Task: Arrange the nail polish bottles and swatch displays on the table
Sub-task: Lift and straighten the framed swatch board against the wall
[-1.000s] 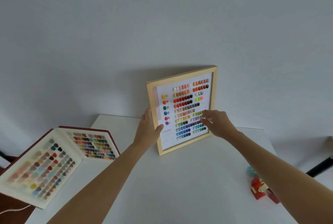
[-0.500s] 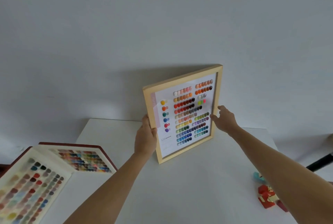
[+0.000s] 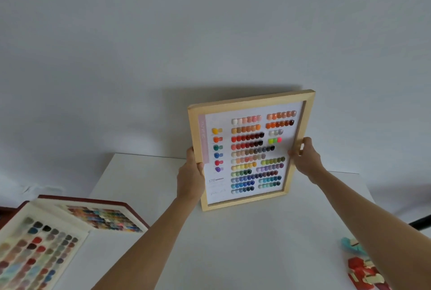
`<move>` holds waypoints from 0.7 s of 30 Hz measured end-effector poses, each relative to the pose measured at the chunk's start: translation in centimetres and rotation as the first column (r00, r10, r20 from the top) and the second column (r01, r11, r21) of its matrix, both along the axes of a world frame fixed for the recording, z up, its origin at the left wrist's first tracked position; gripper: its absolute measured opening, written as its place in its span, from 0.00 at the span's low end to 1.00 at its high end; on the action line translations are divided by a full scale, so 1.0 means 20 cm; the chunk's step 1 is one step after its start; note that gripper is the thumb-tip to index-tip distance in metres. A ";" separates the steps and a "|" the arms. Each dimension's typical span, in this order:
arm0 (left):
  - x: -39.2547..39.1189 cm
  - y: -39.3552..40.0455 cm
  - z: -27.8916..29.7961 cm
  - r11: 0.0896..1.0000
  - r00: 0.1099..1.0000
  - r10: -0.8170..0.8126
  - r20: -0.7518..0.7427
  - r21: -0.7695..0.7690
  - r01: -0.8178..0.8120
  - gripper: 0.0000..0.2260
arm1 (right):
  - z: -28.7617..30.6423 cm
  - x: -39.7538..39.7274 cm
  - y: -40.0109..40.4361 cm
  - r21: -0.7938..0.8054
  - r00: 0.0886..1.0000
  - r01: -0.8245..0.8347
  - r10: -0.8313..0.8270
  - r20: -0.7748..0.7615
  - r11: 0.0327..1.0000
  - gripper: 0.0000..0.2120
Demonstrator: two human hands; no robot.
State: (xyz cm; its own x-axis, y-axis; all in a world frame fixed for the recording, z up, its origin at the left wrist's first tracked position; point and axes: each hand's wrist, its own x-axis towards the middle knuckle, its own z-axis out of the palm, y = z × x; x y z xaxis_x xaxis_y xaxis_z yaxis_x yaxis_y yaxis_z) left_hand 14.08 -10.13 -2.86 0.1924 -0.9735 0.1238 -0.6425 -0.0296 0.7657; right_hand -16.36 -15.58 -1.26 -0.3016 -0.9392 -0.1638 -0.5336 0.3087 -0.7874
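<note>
At the frame's centre, the left hand [image 3: 190,176] and right hand [image 3: 303,157] grip the swatch frame [image 3: 250,150] by its side edges; tilted, it could slip and topple onto the table [image 3: 233,243].

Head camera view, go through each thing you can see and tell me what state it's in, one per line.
Wooden frame: upright, tilted, held by both side rails.
Left hand: gripping the left rail.
Right hand: gripping the right rail.
Swatch book: lying open on the table.
Red boxes: lying at the right edge.
</note>
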 end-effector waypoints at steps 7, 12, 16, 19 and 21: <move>-0.01 -0.19 0.01 0.999 0.999 0.002 0.051 0.036 -0.004 0.14 | -0.05 -0.03 0.04 -0.059 0.998 0.003 -0.007 -0.066 0.998 0.08; 0.01 -0.28 0.04 0.998 0.998 -0.017 0.060 0.063 0.014 0.14 | -0.08 -0.01 0.03 -0.101 0.998 0.046 -0.050 -0.031 0.994 0.09; 0.02 -0.33 0.06 0.998 0.997 -0.026 0.073 0.060 0.022 0.14 | -0.07 0.01 0.00 -0.116 0.997 0.075 -0.076 0.000 0.990 0.08; 0.02 -0.36 0.07 0.998 0.997 -0.029 0.070 0.059 0.025 0.14 | -0.07 0.02 -0.02 -0.117 0.996 0.084 -0.084 0.006 0.990 0.09; 0.02 -0.37 0.07 0.998 0.997 -0.029 0.069 0.061 0.025 0.14 | -0.07 0.02 -0.04 -0.121 0.997 0.078 -0.078 0.001 0.990 0.09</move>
State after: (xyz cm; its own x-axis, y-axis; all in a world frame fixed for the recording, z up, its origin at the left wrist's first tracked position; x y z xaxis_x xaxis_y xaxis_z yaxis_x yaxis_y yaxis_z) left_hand 14.46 -17.53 -1.39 0.1588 -0.9843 0.0768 -0.6956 -0.0563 0.7162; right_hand -15.87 -16.37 -2.68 -0.3750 -0.9257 -0.0497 -0.5146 0.2524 -0.8195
